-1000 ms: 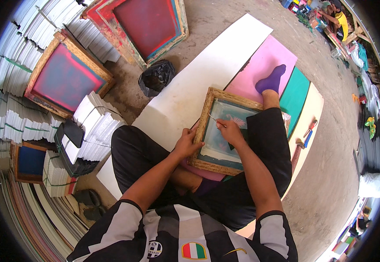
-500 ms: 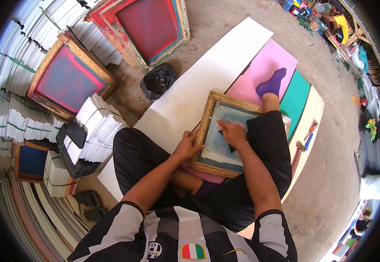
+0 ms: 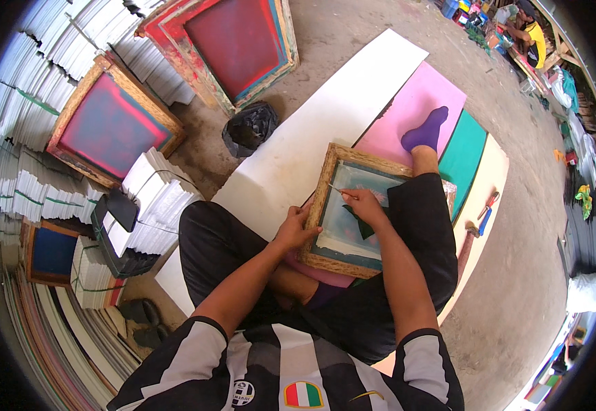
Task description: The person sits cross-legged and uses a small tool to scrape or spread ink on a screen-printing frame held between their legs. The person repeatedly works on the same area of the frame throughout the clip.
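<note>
Framed screen [image 3: 339, 226]: right side is hidden under trouser leg [image 3: 414, 222].
Thin tool [image 3: 336, 187]: handle covered by right hand [image 3: 364, 205], tip too small to tell.
Red screen [image 3: 235, 44]: top cut off.

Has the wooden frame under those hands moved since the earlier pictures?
No, not visibly: against the pink sheet, the wooden frame keeps the same place.

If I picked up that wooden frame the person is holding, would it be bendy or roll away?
The wooden frame would probably feel stiff, because the bars that show look thick. The panel inside might give a little if pushed, since it looks like a thin sheet. The frame likely wouldn't roll, as its sides look straight.
</note>
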Action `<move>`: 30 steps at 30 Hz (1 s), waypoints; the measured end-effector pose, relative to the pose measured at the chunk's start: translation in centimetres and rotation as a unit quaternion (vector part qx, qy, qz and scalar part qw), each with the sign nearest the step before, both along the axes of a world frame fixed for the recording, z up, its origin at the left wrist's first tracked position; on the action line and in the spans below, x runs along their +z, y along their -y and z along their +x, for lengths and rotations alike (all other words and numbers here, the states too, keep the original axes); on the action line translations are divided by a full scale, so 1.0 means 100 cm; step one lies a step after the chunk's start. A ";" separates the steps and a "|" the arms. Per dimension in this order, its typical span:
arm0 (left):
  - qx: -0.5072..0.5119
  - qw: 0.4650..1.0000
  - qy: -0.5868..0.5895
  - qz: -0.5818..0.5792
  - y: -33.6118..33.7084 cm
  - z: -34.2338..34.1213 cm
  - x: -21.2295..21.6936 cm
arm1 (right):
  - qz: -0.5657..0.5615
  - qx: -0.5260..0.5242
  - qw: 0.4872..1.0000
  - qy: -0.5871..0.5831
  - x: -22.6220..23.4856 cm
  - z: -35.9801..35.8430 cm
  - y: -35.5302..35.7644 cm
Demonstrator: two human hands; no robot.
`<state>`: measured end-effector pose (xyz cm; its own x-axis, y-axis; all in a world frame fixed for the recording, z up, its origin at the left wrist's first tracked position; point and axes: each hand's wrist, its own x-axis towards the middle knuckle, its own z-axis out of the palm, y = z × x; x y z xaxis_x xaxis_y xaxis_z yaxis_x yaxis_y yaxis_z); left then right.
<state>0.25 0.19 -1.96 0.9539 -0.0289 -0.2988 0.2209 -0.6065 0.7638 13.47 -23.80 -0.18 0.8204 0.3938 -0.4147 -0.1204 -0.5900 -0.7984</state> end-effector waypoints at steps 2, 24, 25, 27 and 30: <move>0.000 1.000 -0.006 -0.002 -0.004 -0.003 0.003 | -0.078 0.015 0.992 0.102 0.039 -0.014 -0.013; 0.002 1.000 -0.010 -0.010 0.004 -0.002 0.017 | -0.099 -0.024 0.979 0.175 -0.007 -0.032 -0.006; 0.005 1.000 -0.011 -0.007 0.002 -0.003 0.015 | -0.126 -0.017 0.974 0.186 0.010 -0.040 -0.012; 0.006 1.000 -0.004 0.001 0.002 -0.004 0.011 | -0.189 -0.004 0.962 0.199 0.039 -0.049 -0.020; 0.003 1.000 0.011 0.015 0.002 -0.005 0.004 | -0.264 0.015 0.943 0.204 0.060 -0.056 -0.029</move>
